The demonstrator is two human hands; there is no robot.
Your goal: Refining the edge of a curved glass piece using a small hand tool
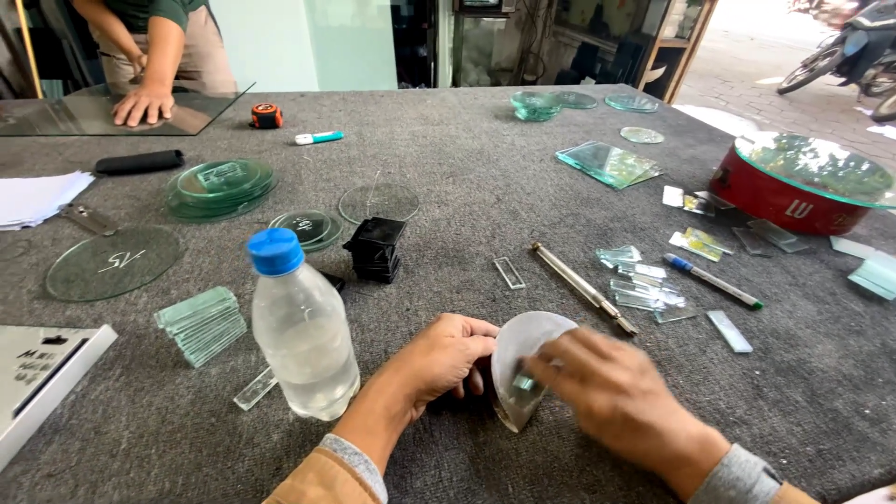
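Both hands work at the near edge of the grey tabletop (485,187): left hand (446,359) is curled shut around the left rim of a round frosted glass disc (525,359), which stands tilted on its edge btwn the two hands. Right hand (611,392) presses on the disc's right face, fingers pinched on a small greenish bit against the glass, so its grip is closed too. A plastic water bottle (301,331) w/ blue cap stands just left of the left hand; a metal glass cutter (583,287) lies just beyond the disc, not touching.
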